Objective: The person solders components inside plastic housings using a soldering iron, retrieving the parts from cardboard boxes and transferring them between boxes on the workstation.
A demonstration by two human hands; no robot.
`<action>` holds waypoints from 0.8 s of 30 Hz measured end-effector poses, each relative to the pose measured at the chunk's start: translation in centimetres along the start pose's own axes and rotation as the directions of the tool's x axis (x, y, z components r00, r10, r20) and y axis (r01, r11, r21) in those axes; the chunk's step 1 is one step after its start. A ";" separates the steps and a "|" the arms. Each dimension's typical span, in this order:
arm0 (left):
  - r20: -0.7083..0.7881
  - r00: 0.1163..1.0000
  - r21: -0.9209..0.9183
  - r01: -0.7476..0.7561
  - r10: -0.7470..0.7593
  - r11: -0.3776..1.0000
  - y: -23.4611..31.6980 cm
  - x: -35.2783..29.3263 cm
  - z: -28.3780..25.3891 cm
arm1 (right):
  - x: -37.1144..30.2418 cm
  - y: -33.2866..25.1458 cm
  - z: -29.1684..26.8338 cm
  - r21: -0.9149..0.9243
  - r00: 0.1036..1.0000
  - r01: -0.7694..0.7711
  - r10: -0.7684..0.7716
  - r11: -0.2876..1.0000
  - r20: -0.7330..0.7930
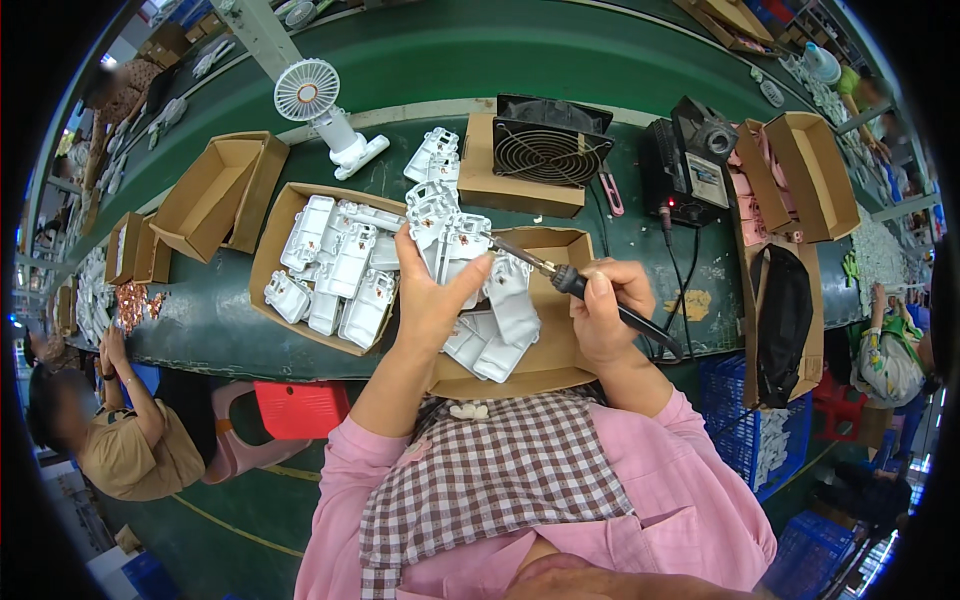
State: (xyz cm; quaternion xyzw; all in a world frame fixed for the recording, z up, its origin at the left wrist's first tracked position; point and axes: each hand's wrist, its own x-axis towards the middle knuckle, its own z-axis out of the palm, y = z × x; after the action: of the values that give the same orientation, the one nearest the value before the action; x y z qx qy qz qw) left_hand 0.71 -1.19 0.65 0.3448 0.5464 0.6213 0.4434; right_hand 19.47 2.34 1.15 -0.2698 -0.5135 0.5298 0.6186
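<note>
My left hand (430,305) grips white plastic housings (462,242) with small copper-coloured metal contacts, thumb on the near side. How many pieces it holds is hard to tell. In my right hand (612,310) is a soldering iron (570,282), held by its black handle like a pen. The iron's metal tip points left and reaches the housing's contacts; whether it touches is too small to make out. Below the hands, a cardboard box (560,350) contains several white housings (495,345). More white housings (345,270) fill a carton (262,283) on the left.
Behind stand a small white fan (307,92), a black fan (552,150) on a cardboard box, and a soldering station (690,165) with cables. Pink tweezers (612,193) lie beside it. A black pouch (782,320) rests at the right. Another person (140,430) sits at the left.
</note>
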 end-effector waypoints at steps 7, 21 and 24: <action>-0.079 0.997 -0.029 0.011 -0.013 1.000 -1.0 0.2 -0.4 | 0.3 0.2 -0.3 -0.257 0.994 -0.026 0.052 0.966 0.096; -0.070 0.996 -0.042 0.047 -0.050 0.998 -0.2 -0.1 -0.3 | 0.5 0.0 0.4 -0.260 0.991 -0.075 0.101 0.963 0.088; -0.062 0.995 -0.072 0.077 -0.082 0.994 0.5 -0.3 0.0 | 0.5 0.2 0.3 -0.258 0.992 -0.067 0.093 0.964 0.089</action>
State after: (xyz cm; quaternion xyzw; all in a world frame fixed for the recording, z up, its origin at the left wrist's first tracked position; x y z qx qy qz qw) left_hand 0.76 -1.48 1.17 0.2867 0.5519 0.6327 0.4615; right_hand 19.04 2.80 1.25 -0.3406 -0.5964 0.4970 0.5304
